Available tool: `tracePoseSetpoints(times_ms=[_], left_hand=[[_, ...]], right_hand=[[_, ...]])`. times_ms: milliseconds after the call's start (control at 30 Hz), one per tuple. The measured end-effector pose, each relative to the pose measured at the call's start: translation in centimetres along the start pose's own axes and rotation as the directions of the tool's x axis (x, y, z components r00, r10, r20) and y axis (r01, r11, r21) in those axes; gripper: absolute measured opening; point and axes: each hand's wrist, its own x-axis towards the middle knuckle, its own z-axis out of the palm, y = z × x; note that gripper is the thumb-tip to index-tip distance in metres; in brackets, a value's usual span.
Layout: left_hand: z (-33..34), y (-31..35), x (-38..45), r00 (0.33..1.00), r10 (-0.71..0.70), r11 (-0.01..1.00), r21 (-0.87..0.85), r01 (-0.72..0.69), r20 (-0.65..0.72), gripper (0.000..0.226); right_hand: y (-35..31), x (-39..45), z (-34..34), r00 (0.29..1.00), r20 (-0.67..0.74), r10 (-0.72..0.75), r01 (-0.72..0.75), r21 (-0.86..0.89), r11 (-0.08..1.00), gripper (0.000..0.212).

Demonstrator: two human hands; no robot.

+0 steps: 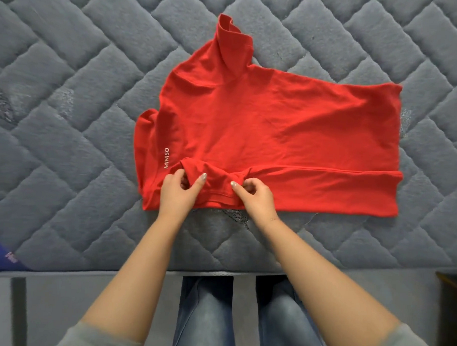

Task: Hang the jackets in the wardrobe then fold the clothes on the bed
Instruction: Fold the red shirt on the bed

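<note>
Bed [69, 89] w/ red shirt [275, 128] flat mid-bed, near sleeve already folded in; far sleeve & rest left. No jackets in view. Left hand [178, 194] & right hand [255, 199]: fingers pinch sleeve at shirt's near edge.

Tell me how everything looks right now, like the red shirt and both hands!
red shirt: lying flat on the mattress, near edge folded over, far sleeve sticking out.
near sleeve: bunched up, pinched by both hands.
left hand: pinching the sleeve.
right hand: pinching the sleeve.
grey quilted mattress: bare, with worn patches.
</note>
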Motion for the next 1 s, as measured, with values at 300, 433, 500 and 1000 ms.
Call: tracePoseSetpoints(times_ms=[300, 433, 500, 1000], left_hand=[[-2.7, -1.4, 1.3, 0.979, 0.147, 0.928, -0.361, -0.088, 0.140, 0.027], [-2.1, -2.7, 1.3, 0.979, 0.158, 0.956, -0.267, -0.119, 0.131, 0.049], [-1.7, -3.0, 1.1, 0.982, 0.177, 0.977, -0.133, -0.167, 0.066, 0.055], [3.4, 10.9, 0.7, 0.881, 0.472, 0.826, 0.340, -0.449, 0.019, 0.035]], right_hand=[[-0.2, -0.4, 1.6, 0.999, -0.025, 0.042, -0.028, 0.430, 0.902, 0.023], [0.2, -0.5, 2.0, 0.998, -0.063, 0.002, 0.012, 0.224, 0.974, 0.040], [0.3, -0.8, 2.3, 0.993, -0.107, -0.045, 0.055, 0.094, 0.994, 0.039], [-3.3, 3.4, -12.1, 0.981, -0.124, -0.151, 0.154, 0.020, 0.988, 0.025]])
